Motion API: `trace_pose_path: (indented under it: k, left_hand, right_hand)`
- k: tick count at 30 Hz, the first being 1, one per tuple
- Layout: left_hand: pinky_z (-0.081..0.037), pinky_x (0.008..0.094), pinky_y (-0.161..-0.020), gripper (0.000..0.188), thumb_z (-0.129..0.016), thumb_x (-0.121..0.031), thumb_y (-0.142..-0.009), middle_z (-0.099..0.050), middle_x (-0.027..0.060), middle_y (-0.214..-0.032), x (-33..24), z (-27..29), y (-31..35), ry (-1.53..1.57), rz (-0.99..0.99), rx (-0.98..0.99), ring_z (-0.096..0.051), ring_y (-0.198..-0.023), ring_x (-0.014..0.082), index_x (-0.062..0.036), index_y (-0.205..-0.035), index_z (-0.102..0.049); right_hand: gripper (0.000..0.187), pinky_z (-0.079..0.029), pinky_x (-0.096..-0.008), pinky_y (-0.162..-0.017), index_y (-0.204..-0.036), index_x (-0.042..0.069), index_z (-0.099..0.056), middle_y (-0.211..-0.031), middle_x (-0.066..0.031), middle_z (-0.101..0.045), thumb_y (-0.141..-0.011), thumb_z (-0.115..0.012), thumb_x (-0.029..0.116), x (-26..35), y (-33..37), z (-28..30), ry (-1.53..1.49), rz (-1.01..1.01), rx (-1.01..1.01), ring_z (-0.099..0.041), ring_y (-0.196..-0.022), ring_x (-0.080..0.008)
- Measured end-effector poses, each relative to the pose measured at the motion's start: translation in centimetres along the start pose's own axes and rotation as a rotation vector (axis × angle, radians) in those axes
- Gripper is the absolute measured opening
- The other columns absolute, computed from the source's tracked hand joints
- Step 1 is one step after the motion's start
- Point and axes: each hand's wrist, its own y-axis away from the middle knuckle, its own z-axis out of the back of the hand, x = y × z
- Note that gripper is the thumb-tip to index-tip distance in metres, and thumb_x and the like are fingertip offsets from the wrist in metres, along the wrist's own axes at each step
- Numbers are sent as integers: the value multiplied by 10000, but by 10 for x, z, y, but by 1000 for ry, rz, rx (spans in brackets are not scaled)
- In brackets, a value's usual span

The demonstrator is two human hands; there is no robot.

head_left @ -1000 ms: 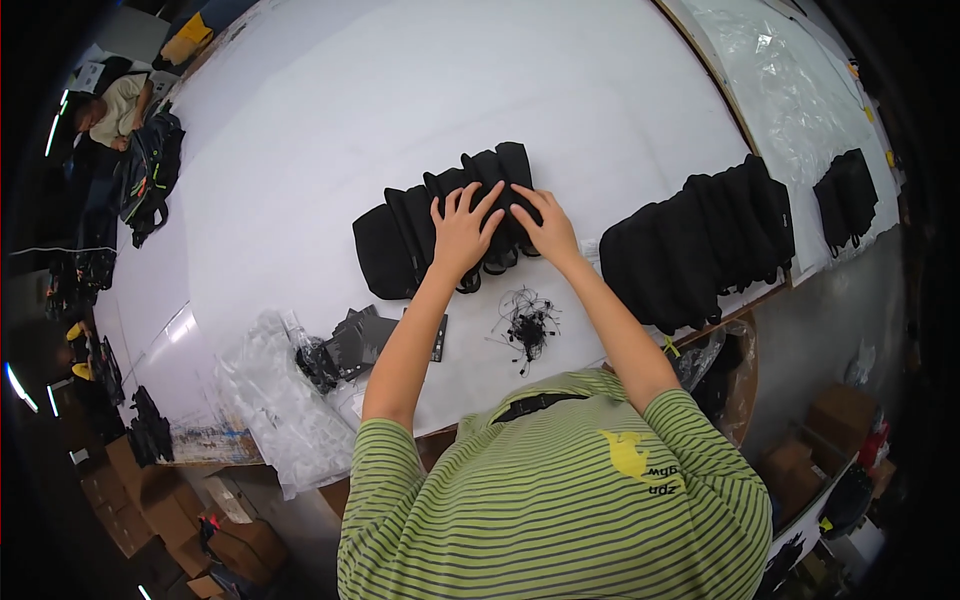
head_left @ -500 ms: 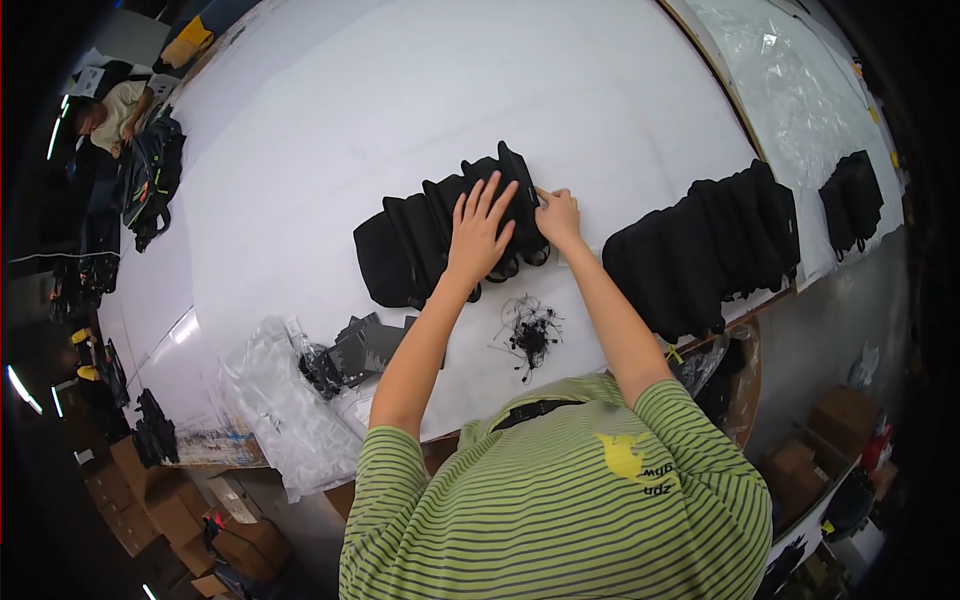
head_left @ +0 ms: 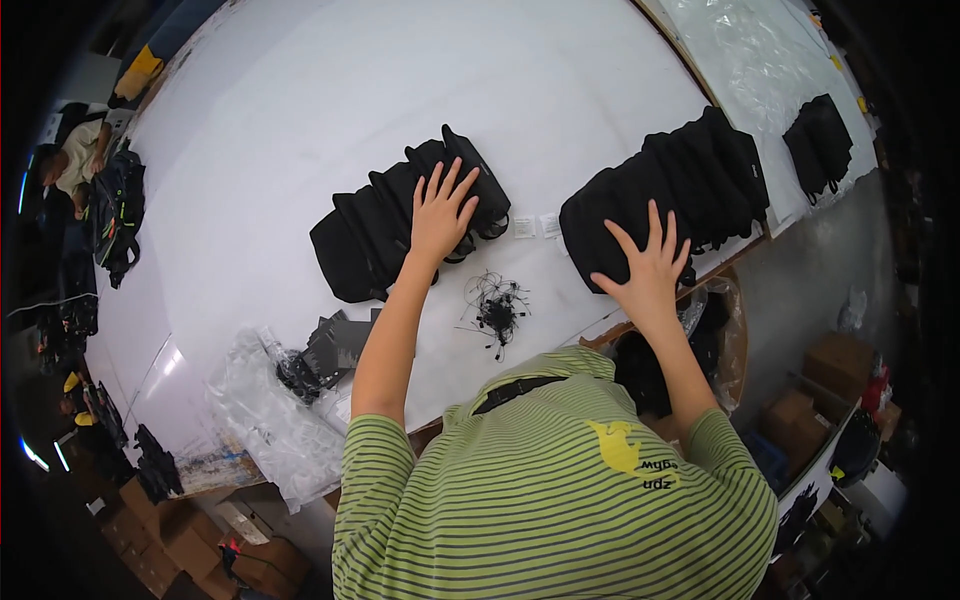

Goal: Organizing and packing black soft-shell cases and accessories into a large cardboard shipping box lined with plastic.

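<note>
My left hand (head_left: pixel 440 215) lies with spread fingers on a row of overlapping black fabric bags (head_left: pixel 350 245) in the middle of the table. Small loops stick out along the near side of that row. To the right is a second, longer row of black fabric bags (head_left: pixel 700 165). On its near left end rests my right hand (head_left: pixel 648 270), fingers spread wide and gripping nothing. Two small white packets (head_left: pixel 524 227) lie between the rows. Nearer to me is a tangle of thin black cords (head_left: pixel 497 315) with small dark ends.
Dark grey cards (head_left: pixel 335 345) and clear plastic bags (head_left: pixel 265 400) lie at the table's near left. More black bags (head_left: pixel 818 145) rest at the far right, by clear plastic sheeting (head_left: pixel 740 50). A person (head_left: pixel 80 160) sits far left beside a dark backpack (head_left: pixel 118 210). Cardboard boxes (head_left: pixel 835 365) stand below.
My right hand has left the middle row and moved right onto the longer row. My left hand stays on the middle row. The view has shifted, and the white packets now show.
</note>
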Motion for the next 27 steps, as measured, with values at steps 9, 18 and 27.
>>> trace_pose_path:
  k: [9,18,27]
  left_hand:
    - [-178,433,-1092,428,-455,-359,-926,-350,12,-1441,-2,-3,-3,7,1,-6,-293,-1334,248,-284,-1347,-433]
    - [-189,443,-1086,422,-473,-353,-915,-360,16,-1431,1,-3,2,15,0,-25,-302,-1325,243,-278,-1330,-450]
    - [-203,447,-1077,448,-499,-329,-900,-377,33,-1417,-7,0,-5,60,-1,-46,-317,-1313,251,-263,-1339,-438]
  right_hand:
    - [545,-397,-480,-912,-1188,238,-578,-1446,-111,-284,-664,-725,217,-46,19,-2,-34,23,-115,-416,-1174,-386]
    - [230,-482,-325,-812,-988,27,-669,-1117,-118,-625,-805,-631,161,-22,-2,41,-342,-58,-341,-625,-940,-289]
    - [288,-477,-362,-799,-996,41,-665,-1061,-106,-627,-818,-588,255,64,-138,-76,-606,85,-346,-598,-927,-333]
